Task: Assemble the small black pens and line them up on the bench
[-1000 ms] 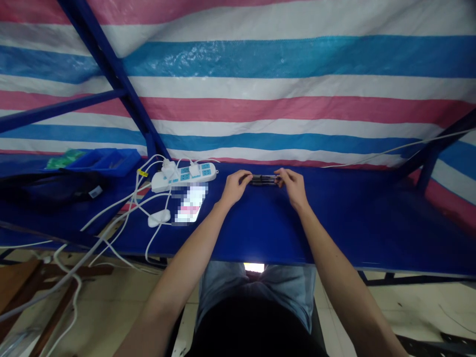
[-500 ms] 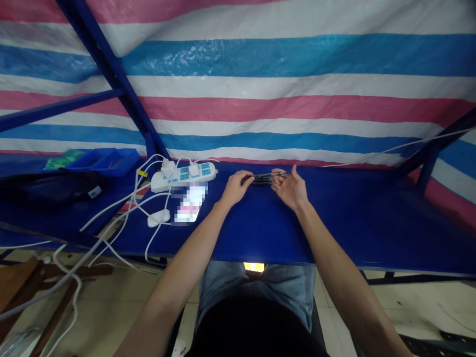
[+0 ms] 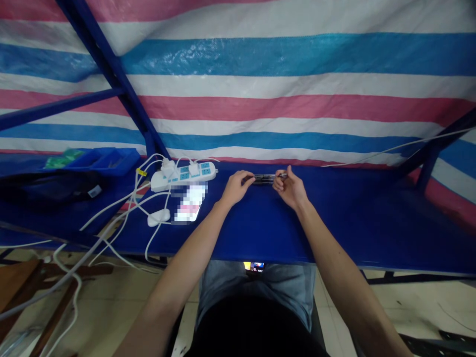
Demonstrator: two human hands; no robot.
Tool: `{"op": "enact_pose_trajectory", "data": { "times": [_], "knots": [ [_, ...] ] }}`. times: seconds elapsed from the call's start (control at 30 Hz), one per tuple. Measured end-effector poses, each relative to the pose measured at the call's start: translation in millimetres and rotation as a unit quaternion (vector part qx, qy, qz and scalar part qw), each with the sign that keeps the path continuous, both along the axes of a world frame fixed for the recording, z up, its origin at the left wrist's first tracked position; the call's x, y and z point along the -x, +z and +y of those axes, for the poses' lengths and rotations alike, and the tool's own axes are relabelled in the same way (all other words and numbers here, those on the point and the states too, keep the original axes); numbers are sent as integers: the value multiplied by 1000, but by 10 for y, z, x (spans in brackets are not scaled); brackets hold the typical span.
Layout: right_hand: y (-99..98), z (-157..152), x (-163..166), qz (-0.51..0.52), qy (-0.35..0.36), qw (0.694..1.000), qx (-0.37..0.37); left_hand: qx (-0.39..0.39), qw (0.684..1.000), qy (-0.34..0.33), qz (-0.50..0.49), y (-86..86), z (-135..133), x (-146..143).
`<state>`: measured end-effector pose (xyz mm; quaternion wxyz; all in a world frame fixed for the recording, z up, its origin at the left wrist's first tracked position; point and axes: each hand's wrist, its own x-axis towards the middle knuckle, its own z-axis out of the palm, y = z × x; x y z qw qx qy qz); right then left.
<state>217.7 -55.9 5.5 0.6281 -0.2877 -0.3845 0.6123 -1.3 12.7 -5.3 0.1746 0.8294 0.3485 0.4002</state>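
A small row of slim dark sticks that look like pens (image 3: pixel 265 179) lies level above the blue tabletop or on it; which one I cannot tell. The thumb and fingers of my left hand (image 3: pixel 237 188) close on their left end. At the other end, my right hand (image 3: pixel 290 188) has its fingers curled round the tips, thumb pointing up. A dark tip with a shiny part shows between that thumb and the fingers. Exactly how many pens there are is too small to make out.
Left of my hands, a white power strip (image 3: pixel 184 174) with plugs and tangled white cables stands by a lit, blurred-out phone-like screen (image 3: pixel 190 203). Blue bins (image 3: pixel 107 161) and a dark bag (image 3: pixel 48 191) lie farther left. Striped sheeting (image 3: pixel 282 106) hangs behind the blue table (image 3: pixel 260 228).
My right hand's fingers have curled in more tightly, and the thin shiny stick that slanted above the row now lies along it. My left hand stays put. The lit screen at my lap changed its picture.
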Motion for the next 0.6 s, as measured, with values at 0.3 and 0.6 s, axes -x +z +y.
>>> {"op": "enact_pose_trajectory", "data": {
  "times": [0.3, 0.6],
  "knots": [
    [-229, 130, 15, -252, -265, 927, -78, -10, 996, 79, 45, 16, 14, -8],
    [-327, 348, -165, -492, -341, 801, -25, 36, 995, 47, 79, -54, 151, -72]
  ]
}}
